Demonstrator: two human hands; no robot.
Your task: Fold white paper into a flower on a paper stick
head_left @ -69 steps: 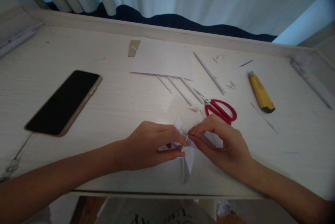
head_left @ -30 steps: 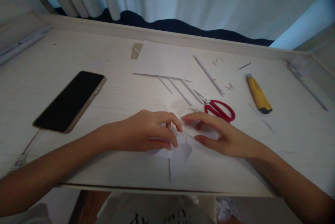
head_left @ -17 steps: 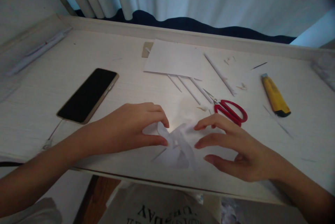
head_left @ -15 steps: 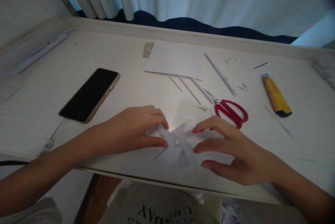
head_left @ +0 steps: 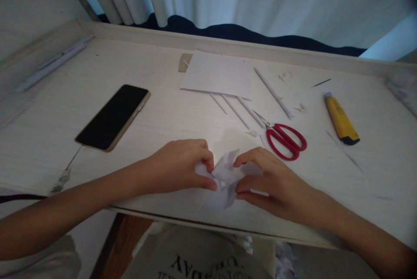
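Note:
A small white folded paper piece (head_left: 225, 174) with curled flaps lies near the front edge of the pale wooden desk (head_left: 163, 122). My left hand (head_left: 177, 166) pinches its left side between thumb and forefinger. My right hand (head_left: 270, 183) grips its right side, fingers curled onto the flaps. Both hands meet over the paper, and part of it is hidden under my fingers.
Red scissors (head_left: 286, 139) lie just behind my right hand, a yellow utility knife (head_left: 340, 118) farther right. A white sheet (head_left: 218, 74) with several thin rolled paper sticks (head_left: 273, 93) sits at the back. A black phone (head_left: 113, 116) lies left with a cable.
My right hand, spread open over the desk half a second ago, has closed onto the paper's right side. The paper's flaps are now bunched up between both hands.

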